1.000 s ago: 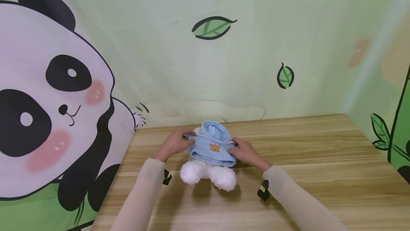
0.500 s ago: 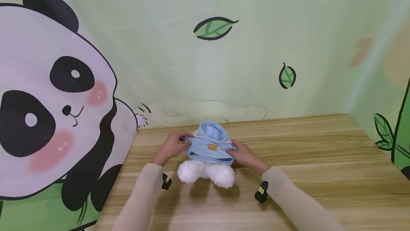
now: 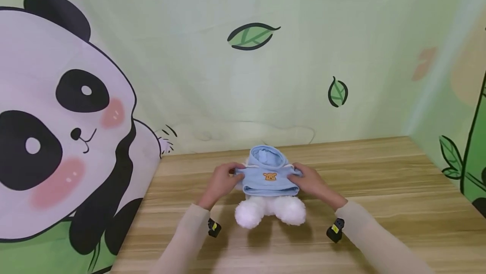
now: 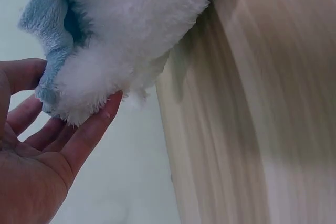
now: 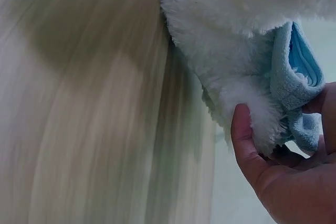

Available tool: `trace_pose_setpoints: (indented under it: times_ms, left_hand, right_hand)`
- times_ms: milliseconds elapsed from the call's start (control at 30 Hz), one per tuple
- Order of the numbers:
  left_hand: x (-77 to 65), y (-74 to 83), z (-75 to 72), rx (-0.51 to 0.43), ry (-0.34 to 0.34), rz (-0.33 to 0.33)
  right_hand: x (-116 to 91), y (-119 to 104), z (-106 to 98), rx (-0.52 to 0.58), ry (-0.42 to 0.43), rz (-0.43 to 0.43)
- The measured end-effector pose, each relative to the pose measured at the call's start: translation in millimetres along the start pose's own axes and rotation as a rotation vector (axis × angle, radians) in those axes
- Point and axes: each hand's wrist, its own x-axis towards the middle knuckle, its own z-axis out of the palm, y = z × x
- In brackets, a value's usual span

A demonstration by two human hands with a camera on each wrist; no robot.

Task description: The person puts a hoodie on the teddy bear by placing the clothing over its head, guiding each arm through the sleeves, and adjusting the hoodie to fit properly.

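Note:
A white fluffy plush toy (image 3: 290, 210) sits on the wooden table with its two legs toward me. Over its upper body lies a small light-blue hoodie (image 3: 279, 186) with an orange animal patch; the hood stands open at the top, and the toy's head is hidden. My left hand (image 3: 224, 181) pinches the hoodie's left side between thumb and fingers. In the left wrist view its fingers also lie against the white fur (image 4: 136, 14). On the other side my right hand (image 3: 313, 181) pinches the blue cloth (image 5: 286, 77), one fingertip against the plush.
The wooden table (image 3: 372, 189) extends to both sides and toward me. Close behind it hangs a pale green backdrop (image 3: 182, 63) printed with a panda and leaves. A small black device (image 3: 336, 230) sits at each wrist.
Both hands have moved to the right together with the plush and hoodie. The hoodie's hem, slanted a second ago, now lies nearly level. Both grips on the cloth stay.

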Motion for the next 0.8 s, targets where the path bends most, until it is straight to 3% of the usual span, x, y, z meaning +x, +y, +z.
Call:
trace_pose_setpoints:
  times_ms: [267, 433, 700, 800]
  left_hand:
    - [0.3, 12.0, 25.9, -0.067, 0.014, 0.046]
    - [1.3, 14.0, 36.6, -0.111, 0.025, 0.026]
    - [-1.9, 11.9, 43.5, -0.177, 0.013, -0.003]
    - [-3.9, 13.8, 40.9, -0.183, 0.040, 0.025]
  right_hand:
    - [-11.0, 9.2, -29.6, -0.067, 0.021, -0.011]
    - [-15.8, 12.1, -37.0, -0.064, 0.020, -0.020]
    - [-18.6, 15.4, -37.6, -0.061, 0.039, -0.014]
    - [-19.5, 15.0, -36.9, -0.052, 0.039, -0.010]
